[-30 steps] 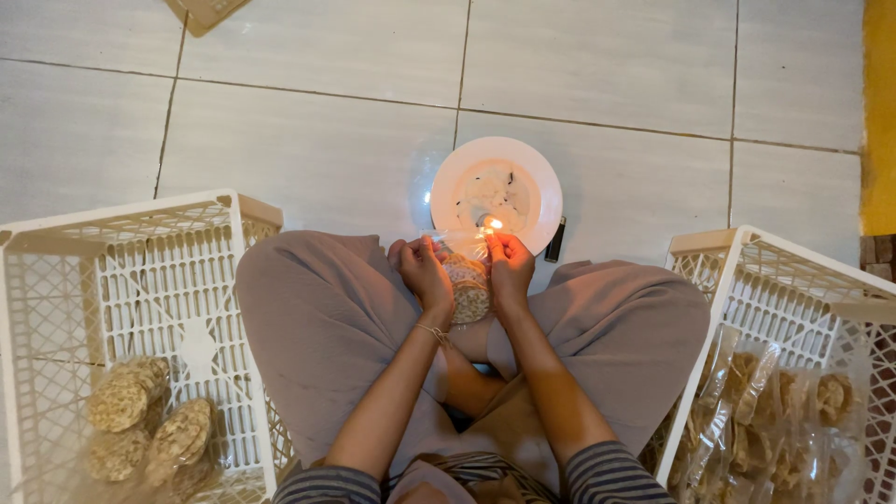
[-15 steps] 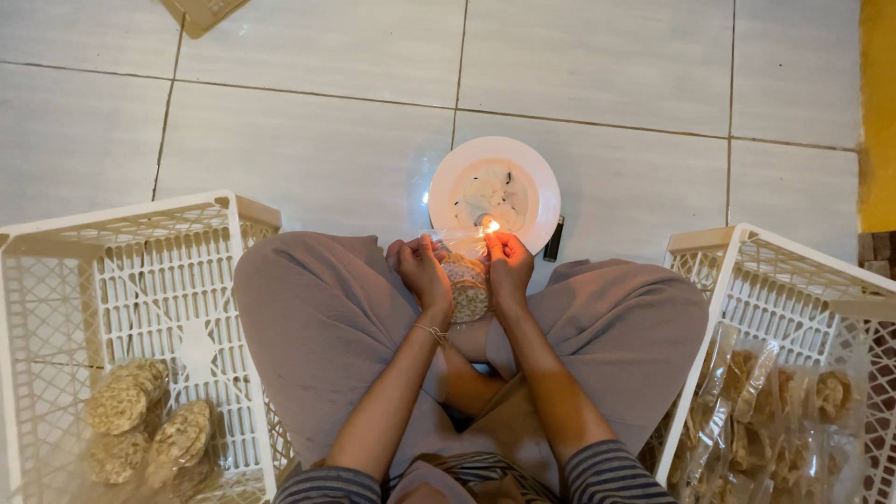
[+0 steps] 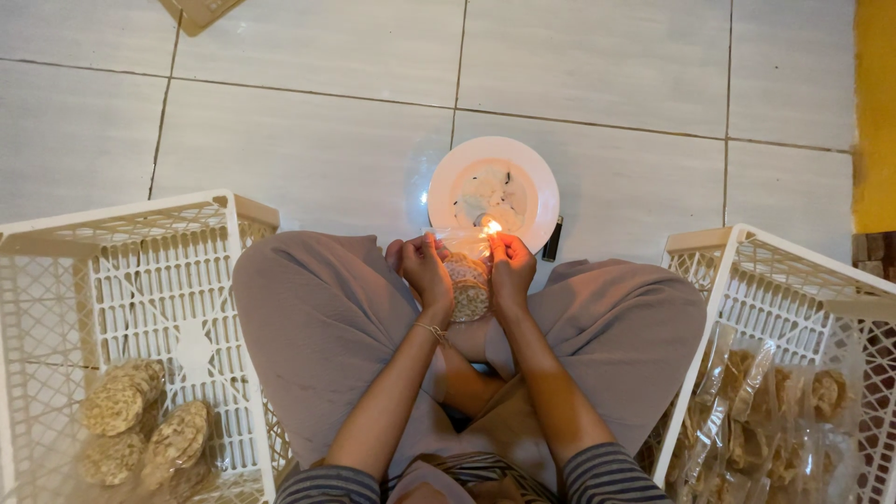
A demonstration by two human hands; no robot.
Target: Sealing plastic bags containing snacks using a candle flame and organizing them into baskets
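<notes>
1. The left hand (image 3: pixel 427 271) and the right hand (image 3: pixel 511 271) are both pinching the top of one clear plastic bag (image 3: pixel 467 280), fingers clamped on it, the bag hanging between them over the lap
2. The bag is holding round brown crackers; how many is too hard to tell
3. One small flame (image 3: pixel 491 226) is burning at the bag's upper right corner, just beside the right fingertips
4. One white round plate (image 3: pixel 495 191) is sitting on the tiled floor (image 3: pixel 308 140) just beyond the hands, with the flame at its near rim
5. One dark small object (image 3: pixel 553 239) is lying on the floor, touching the plate's right edge
6. Two white plastic crates are standing on the floor: the left crate (image 3: pixel 112 280) is holding about four round crackers (image 3: pixel 140 429) in its near corner, and the right crate (image 3: pixel 793 280) is holding several filled clear bags (image 3: pixel 775 401)
</notes>
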